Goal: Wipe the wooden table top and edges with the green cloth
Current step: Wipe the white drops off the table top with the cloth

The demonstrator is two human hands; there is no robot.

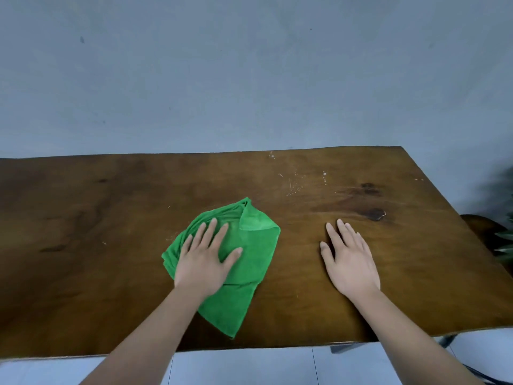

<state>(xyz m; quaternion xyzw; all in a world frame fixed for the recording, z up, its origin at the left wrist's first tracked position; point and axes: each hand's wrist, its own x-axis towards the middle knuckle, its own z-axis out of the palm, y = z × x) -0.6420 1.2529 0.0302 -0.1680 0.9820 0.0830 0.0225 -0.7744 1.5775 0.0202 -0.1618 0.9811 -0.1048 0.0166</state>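
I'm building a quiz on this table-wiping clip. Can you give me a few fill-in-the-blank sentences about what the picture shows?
1. The left hand lies flat on the ____ cloth.
2. The right hand rests palm down on the bare ____ table.
3. The white specks lie on the side of the cloth ____ from the person.

Missing words: green; wooden; farther

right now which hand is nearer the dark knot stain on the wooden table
Right. The right hand lies flat just near-left of the dark knot stain; the left hand presses the green cloth, farther left.
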